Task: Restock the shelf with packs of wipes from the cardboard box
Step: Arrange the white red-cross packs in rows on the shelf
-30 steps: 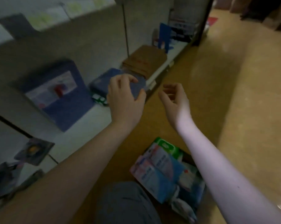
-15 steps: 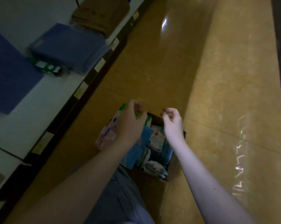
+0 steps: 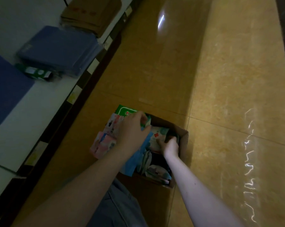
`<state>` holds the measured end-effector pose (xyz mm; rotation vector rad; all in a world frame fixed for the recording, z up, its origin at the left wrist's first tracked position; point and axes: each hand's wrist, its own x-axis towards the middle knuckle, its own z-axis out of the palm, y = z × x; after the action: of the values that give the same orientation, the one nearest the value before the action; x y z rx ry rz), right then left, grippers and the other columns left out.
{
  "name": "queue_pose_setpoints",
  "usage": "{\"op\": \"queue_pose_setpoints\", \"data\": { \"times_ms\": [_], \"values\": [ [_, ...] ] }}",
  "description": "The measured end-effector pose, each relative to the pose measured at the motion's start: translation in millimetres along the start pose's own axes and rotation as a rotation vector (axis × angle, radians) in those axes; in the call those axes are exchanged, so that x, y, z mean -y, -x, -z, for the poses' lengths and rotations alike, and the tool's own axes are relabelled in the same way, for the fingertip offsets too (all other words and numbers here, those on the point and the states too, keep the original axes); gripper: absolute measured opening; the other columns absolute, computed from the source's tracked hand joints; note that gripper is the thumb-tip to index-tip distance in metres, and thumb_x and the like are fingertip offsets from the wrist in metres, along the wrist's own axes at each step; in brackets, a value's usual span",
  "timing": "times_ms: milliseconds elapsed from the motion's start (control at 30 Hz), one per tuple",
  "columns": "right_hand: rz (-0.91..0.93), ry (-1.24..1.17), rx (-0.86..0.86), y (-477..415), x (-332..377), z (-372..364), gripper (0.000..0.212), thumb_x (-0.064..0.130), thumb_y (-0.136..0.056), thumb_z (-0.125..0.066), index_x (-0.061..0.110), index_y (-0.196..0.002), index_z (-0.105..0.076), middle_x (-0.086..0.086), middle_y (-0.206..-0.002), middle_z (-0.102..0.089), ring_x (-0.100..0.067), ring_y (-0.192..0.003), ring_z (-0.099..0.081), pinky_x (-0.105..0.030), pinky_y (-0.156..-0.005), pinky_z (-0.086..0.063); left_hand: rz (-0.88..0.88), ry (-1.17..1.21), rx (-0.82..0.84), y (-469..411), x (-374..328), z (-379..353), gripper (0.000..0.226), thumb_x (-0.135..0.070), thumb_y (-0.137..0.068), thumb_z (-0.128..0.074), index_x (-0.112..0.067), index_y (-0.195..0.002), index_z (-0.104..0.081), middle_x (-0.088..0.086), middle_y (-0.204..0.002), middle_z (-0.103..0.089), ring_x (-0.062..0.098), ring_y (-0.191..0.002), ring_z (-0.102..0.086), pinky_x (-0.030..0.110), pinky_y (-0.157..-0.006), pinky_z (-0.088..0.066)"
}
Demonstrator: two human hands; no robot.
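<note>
An open cardboard box (image 3: 184, 138) sits on the floor in front of me, full of several packs of wipes. My left hand (image 3: 132, 130) grips the top edge of a green and white pack (image 3: 124, 112) at the box's far left corner. My right hand (image 3: 170, 145) reaches down inside the box and closes on a white pack with a red cross (image 3: 156, 136). A pink pack (image 3: 102, 145) leans out over the box's left side. The white shelf (image 3: 15, 128) runs along the left.
On the shelf lie a stack of blue packs (image 3: 61, 48), a small green pack (image 3: 35, 72), a large blue item (image 3: 5, 89) and brown flat cartons (image 3: 89, 12). Glossy tan floor (image 3: 220, 79) spreads to the right. My knee (image 3: 117, 208) is beside the box.
My view dropped from the shelf to the box. Both hands came down from the shelf into the box; the left took hold of the green pack, the right of the white one.
</note>
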<state>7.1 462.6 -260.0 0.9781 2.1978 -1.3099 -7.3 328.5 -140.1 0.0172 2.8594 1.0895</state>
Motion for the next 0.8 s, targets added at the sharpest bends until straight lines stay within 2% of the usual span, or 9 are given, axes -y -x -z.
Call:
{"op": "queue_pose_setpoints", "data": {
  "times_ms": [100,167,233,333,433,500,633,733,800],
  "values": [
    [0.012,0.071,-0.041,4.6,4.5,-0.7,0.027,0.015,-0.094,-0.051,0.003,-0.118,-0.052,-0.015,-0.118,-0.058,-0.029,-0.108,-0.056,-0.031,-0.084,-0.045,-0.107,-0.385,0.094,-23.5,-4.4,-20.5,0.014,-0.024,-0.090,-0.054,-0.016,-0.102,-0.051,0.002,-0.101,-0.061,0.023,-0.096,-0.052,0.035,-0.081,-0.040],
    [0.046,-0.021,-0.055,12.7,4.0,6.4,0.023,0.016,-0.095,-0.051,0.005,-0.115,-0.052,-0.014,-0.114,-0.060,-0.027,-0.102,-0.058,-0.033,-0.083,-0.049,-0.125,-0.615,0.139,-33.6,-5.4,-36.0,0.015,-0.017,-0.091,-0.050,-0.015,-0.105,-0.049,0.005,-0.104,-0.062,0.025,-0.100,-0.052,0.035,-0.084,-0.034],
    [0.108,-0.114,-0.076,24.3,-1.4,18.4,0.013,0.014,-0.093,-0.052,0.011,-0.105,-0.049,-0.010,-0.104,-0.061,-0.020,-0.086,-0.059,-0.031,-0.072,-0.050,-0.077,-0.725,0.205,-39.4,-5.1,-53.1,0.017,-0.013,-0.090,-0.048,-0.014,-0.106,-0.050,0.008,-0.106,-0.063,0.026,-0.103,-0.052,0.035,-0.088,-0.033],
    [0.176,-0.199,-0.032,39.3,-11.5,35.3,0.018,0.012,-0.091,-0.055,0.018,-0.103,-0.043,0.002,-0.093,-0.056,-0.013,-0.077,-0.059,-0.038,-0.068,-0.057,0.025,-0.840,0.292,-47.5,-3.1,-76.5,0.022,-0.018,-0.091,-0.048,-0.011,-0.112,-0.051,0.009,-0.113,-0.060,0.025,-0.105,-0.053,0.035,-0.092,-0.033],
    [0.185,-0.307,0.024,46.9,-15.0,42.4,0.018,0.013,-0.092,-0.055,0.017,-0.104,-0.042,0.009,-0.091,-0.051,-0.011,-0.080,-0.060,-0.031,-0.061,-0.058,0.105,-0.893,0.334,-55.5,-4.7,-88.7,0.041,-0.021,-0.090,-0.052,-0.005,-0.126,-0.041,0.011,-0.119,-0.057,0.024,-0.106,-0.054,0.034,-0.090,-0.035],
    [0.200,-0.318,0.018,48.6,-15.7,43.9,0.015,0.016,-0.092,-0.055,0.021,-0.100,-0.043,0.010,-0.092,-0.052,-0.010,-0.080,-0.060,-0.030,-0.061,-0.058,0.121,-0.900,0.360,-56.6,-7.0,-94.1,0.054,-0.017,-0.088,-0.054,-0.001,-0.134,-0.030,0.012,-0.117,-0.058,0.024,-0.103,-0.056,0.033,-0.088,-0.035],
    [0.209,-0.311,0.014,49.5,-11.8,47.0,0.021,0.018,-0.091,-0.057,0.032,-0.087,-0.042,0.010,-0.092,-0.054,-0.009,-0.079,-0.061,-0.030,-0.064,-0.058,0.073,-0.821,0.340,-52.2,-13.1,-100.0,0.044,-0.012,-0.087,-0.053,-0.011,-0.125,-0.031,0.009,-0.099,-0.061,0.023,-0.087,-0.058,0.034,-0.083,-0.035],
    [0.217,-0.276,-0.035,49.8,-8.7,50.6,0.019,0.017,-0.090,-0.058,0.024,-0.101,-0.044,0.005,-0.102,-0.056,-0.009,-0.078,-0.062,-0.029,-0.060,-0.059,0.095,-0.735,0.322,-49.1,-23.7,-96.3,0.045,-0.013,-0.084,-0.054,-0.013,-0.124,-0.031,0.005,-0.087,-0.062,0.024,-0.080,-0.058,0.037,-0.093,-0.032],
    [0.202,-0.230,-0.060,47.9,-6.2,50.4,0.032,0.017,-0.089,-0.059,0.019,-0.117,-0.045,0.001,-0.107,-0.057,-0.014,-0.082,-0.064,-0.035,-0.064,-0.060,0.153,-0.632,0.280,-46.8,-32.0,-88.7,0.052,-0.027,-0.087,-0.057,-0.011,-0.129,-0.029,0.003,-0.082,-0.063,0.025,-0.083,-0.061,0.041,-0.103,-0.027]
  ]
}}
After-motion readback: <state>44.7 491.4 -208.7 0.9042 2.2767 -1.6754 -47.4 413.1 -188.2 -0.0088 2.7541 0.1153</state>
